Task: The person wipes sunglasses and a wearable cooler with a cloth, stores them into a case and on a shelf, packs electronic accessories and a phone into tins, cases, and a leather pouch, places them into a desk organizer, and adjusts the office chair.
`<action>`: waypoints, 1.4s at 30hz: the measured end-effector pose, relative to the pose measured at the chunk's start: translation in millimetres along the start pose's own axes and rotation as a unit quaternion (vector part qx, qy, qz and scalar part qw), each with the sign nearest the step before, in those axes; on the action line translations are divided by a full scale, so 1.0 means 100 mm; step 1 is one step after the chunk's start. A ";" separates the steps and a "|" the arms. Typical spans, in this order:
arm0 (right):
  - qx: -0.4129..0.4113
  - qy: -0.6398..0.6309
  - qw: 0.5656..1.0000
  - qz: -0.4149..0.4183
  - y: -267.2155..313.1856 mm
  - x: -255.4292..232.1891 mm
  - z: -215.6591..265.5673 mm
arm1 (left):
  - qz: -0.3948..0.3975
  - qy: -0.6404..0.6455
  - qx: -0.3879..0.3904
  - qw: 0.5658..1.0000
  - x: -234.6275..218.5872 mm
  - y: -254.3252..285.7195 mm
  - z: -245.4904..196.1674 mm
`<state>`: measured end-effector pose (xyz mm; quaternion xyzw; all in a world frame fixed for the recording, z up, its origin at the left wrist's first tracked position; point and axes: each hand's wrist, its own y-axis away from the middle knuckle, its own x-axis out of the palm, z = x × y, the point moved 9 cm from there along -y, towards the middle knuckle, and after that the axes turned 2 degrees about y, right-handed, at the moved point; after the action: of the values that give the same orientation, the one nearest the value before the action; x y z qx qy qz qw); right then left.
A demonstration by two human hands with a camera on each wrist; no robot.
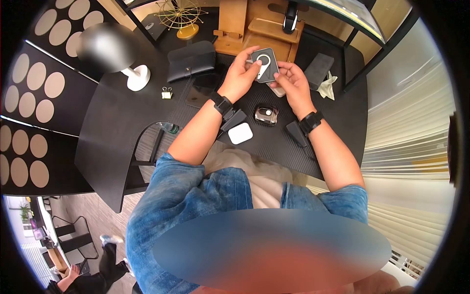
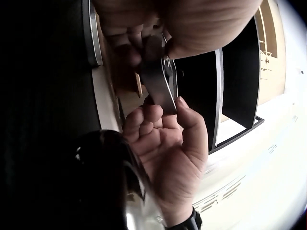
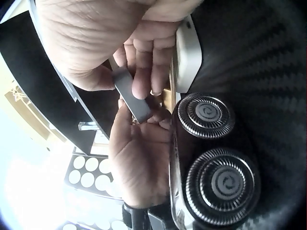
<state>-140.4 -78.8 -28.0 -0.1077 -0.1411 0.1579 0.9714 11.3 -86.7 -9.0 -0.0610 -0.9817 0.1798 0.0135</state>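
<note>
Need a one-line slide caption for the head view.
Left hand and right hand hold a white-ringed dark item over a black desk.

You can read no text, brand or number; you see a pale ring mark (image 1: 269, 61) on the dark grey block (image 1: 270, 69) you hold, and spirals (image 3: 208, 111) on two round metal heads (image 3: 223, 187)

One ringed slab (image 1: 268, 68), two wristbands (image 1: 312, 122), one lamp (image 1: 110, 50)
</note>
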 end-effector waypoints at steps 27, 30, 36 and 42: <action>0.004 0.043 0.999 -0.020 0.01 0.01 0.07 | 0.092 0.143 -0.030 0.985 0.16 0.07 -0.12; 0.003 0.037 0.999 -0.026 0.02 0.02 0.08 | 0.090 0.130 -0.032 0.987 0.16 0.07 -0.13; -0.003 0.053 0.998 -0.033 0.02 0.00 0.08 | 0.093 0.142 -0.034 0.985 0.17 0.07 -0.13; 0.003 0.089 0.995 -0.035 0.03 0.01 0.09 | 0.084 0.163 -0.032 0.983 0.20 0.08 -0.14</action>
<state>-143.1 -73.9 -20.2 -0.1134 -0.0567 0.1144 0.9853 -6.6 -71.3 1.5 -0.1722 -0.9630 0.1367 0.1560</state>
